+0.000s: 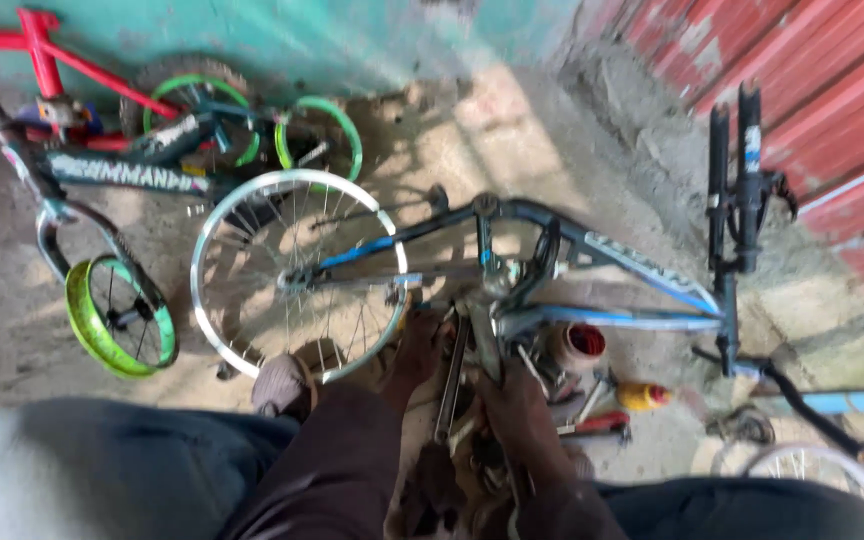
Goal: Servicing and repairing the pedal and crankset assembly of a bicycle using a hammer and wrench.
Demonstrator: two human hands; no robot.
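A blue bicycle frame [612, 255] lies on the concrete ground with a silver spoked rear wheel [297, 275] in it. My left hand [417, 348] reaches out of a dark sleeve and rests by the frame's crank area [497, 285], close to the wheel rim. My right hand [514, 395] is low on the frame just right of it. Between the two hands lies a long metal wrench [449, 385]. The picture is blurred, so neither grip is plain. A black front fork [737, 190] stands up at the frame's right end.
A small bike with green rims [117, 315] and a red frame [47, 60] lie at the left by a teal wall. A red-rimmed can [577, 345], a yellow bottle [644, 396] and red-handled pliers [597, 425] sit right of my hands. My shoe [280, 385] touches the wheel. A red shutter [832, 90] stands at the right.
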